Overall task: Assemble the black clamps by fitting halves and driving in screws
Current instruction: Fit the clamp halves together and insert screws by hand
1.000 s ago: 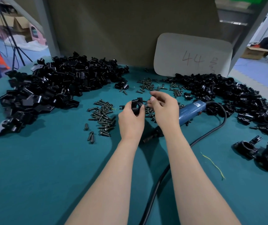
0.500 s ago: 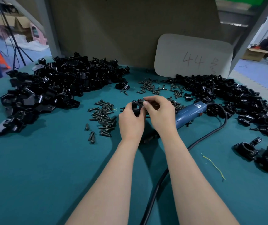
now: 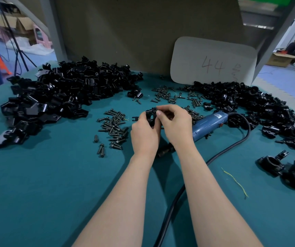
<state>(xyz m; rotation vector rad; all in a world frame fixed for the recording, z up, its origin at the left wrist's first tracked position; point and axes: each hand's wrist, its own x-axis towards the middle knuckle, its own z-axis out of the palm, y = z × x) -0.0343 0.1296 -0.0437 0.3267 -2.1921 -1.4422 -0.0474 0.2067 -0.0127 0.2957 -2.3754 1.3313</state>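
My left hand (image 3: 144, 134) grips a black clamp (image 3: 151, 115) above the middle of the green table. My right hand (image 3: 176, 124) is right beside it, fingertips pinched at the clamp's top; what they pinch is too small to make out. A pile of dark screws (image 3: 113, 128) lies just left of my hands. More screws (image 3: 168, 95) are scattered behind them. A blue electric screwdriver (image 3: 208, 124) lies on the table under my right hand, its black tip (image 3: 164, 152) pointing toward me.
A big heap of black clamp halves (image 3: 57, 98) fills the left, another heap (image 3: 261, 109) the right. Assembled clamps (image 3: 293, 170) sit at the right edge. The screwdriver's black cable (image 3: 228, 150) loops between my arms. A white card (image 3: 212, 61) leans on the back panel.
My right hand moved left to meet the clamp in my left hand, and its fingertips closed onto the clamp's top. The left hand stayed in place.
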